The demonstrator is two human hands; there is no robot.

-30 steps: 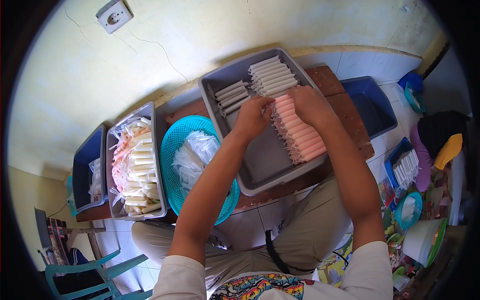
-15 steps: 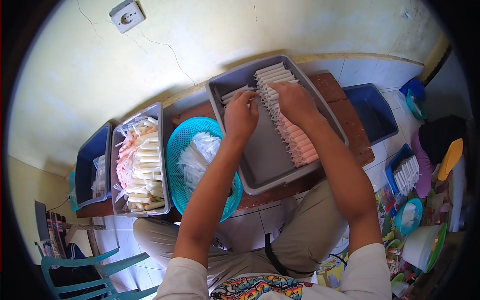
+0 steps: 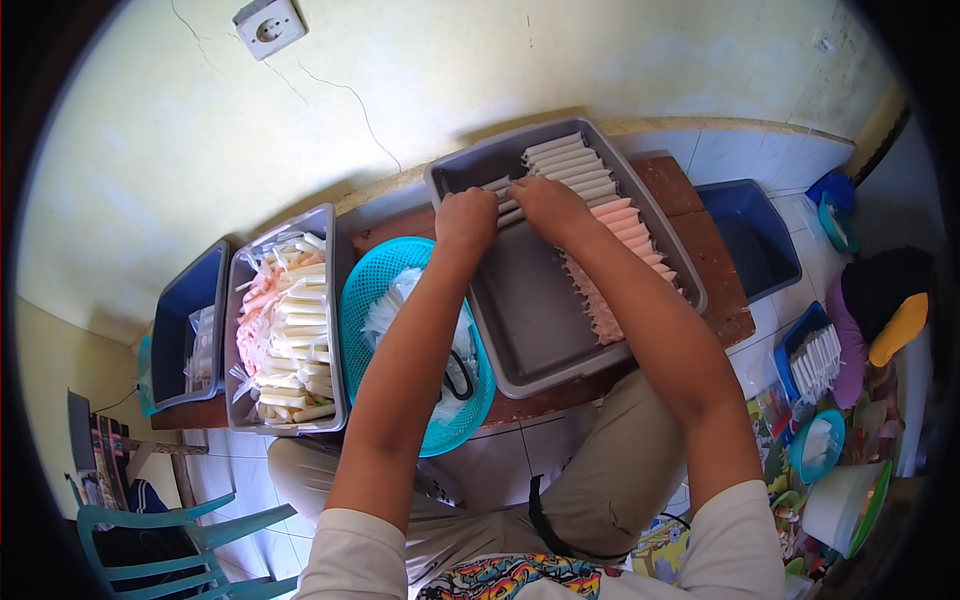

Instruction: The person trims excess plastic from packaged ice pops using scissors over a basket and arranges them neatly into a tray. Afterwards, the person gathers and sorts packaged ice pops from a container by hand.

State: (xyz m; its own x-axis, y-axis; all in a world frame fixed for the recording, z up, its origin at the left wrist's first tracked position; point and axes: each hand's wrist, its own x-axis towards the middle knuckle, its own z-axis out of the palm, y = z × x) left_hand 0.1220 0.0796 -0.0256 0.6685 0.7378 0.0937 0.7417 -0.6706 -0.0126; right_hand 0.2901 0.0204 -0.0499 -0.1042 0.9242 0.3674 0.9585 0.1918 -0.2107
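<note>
Tubes (image 3: 510, 216) between left grip (image 3: 468, 219) and right grip (image 3: 546, 209), fingers curled at their ends, actual hold unclear

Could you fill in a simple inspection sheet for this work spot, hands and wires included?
Surface: reddish-brown bench, under the tray.
Job's things: grey tray holding pale sticks and pink sticks.
Clutter: turquoise basket with clear plastic; stick-filled tub beside it.
Grippers: none, bare hands; left hand and right hand at the tray's pale sticks, grip unclear.
Cables: thin wire far left; socket with nothing plugged in.
Surroundings: cracked wall, green chair, tiled floor.
</note>
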